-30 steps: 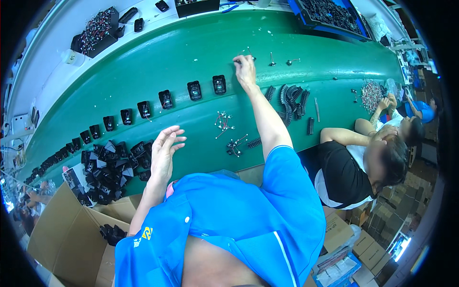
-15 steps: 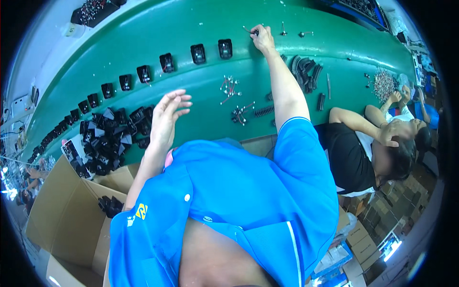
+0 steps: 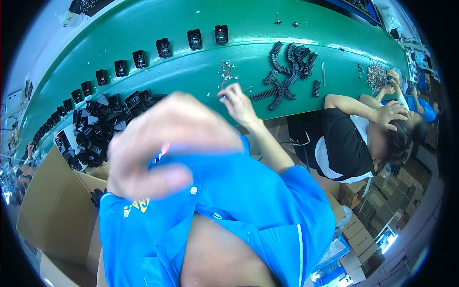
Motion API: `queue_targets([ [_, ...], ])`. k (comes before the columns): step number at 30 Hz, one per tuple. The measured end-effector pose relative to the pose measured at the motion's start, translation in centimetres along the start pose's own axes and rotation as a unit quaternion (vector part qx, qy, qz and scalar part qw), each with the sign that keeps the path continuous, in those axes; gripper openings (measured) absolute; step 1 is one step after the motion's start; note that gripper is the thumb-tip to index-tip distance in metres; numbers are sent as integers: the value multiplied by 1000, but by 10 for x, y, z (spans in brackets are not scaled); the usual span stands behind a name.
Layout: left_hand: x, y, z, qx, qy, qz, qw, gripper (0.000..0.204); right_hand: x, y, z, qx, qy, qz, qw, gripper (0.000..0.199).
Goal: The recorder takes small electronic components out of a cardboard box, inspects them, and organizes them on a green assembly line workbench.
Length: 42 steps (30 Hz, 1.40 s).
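My right hand (image 3: 240, 106) is over the near part of the green table, its fingertips pinched on a small wired part (image 3: 224, 97) with a thin lead sticking out to the left. Just beyond it lies a loose cluster of small wired parts (image 3: 228, 71) with red leads. My left hand (image 3: 167, 141) is raised close in front of my chest, large and badly blurred. Its fingers are smeared, so their grip cannot be read. A row of open black housings (image 3: 194, 39) curves along the table to the far left.
Black ribbed strips (image 3: 291, 64) lie right of my right hand, near tweezers (image 3: 323, 74). A heap of black housings (image 3: 98, 119) covers the table's left front, above an open cardboard box (image 3: 52, 201). A co-worker in black (image 3: 349, 143) sits at right, by a pile of small parts (image 3: 376, 76).
My right hand has come back from the far side of the table toward me with the small wired part. My left hand has risen from beside the black heap to before my chest.
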State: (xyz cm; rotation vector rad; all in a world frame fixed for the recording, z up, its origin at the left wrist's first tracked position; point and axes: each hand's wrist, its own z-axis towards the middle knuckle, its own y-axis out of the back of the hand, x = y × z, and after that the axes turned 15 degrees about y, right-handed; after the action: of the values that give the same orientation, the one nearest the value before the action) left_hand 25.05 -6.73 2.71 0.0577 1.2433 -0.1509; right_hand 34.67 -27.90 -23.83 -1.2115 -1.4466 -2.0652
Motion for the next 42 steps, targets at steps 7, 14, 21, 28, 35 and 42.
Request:
queue_targets([
  [7,-64,33,-46,-139,47,38,988,24,-17,-50,-28,50,70,-168,982,26],
  [14,-71,45,-73,-209,25,83,974,23,-15,-13,-8,-8,109,-133,985,32],
  [21,-43,22,-32,-281,-9,123,952,22,-123,85,89,-273,-33,-149,950,38],
  [28,-25,20,10,-361,-14,202,910,22,-233,130,196,-317,-244,-198,895,64],
  [35,93,105,-85,-411,332,425,735,32,-251,139,191,-312,-199,-92,925,50],
  [42,182,96,-161,-279,458,531,656,31,-231,120,177,-459,-140,19,877,28],
])
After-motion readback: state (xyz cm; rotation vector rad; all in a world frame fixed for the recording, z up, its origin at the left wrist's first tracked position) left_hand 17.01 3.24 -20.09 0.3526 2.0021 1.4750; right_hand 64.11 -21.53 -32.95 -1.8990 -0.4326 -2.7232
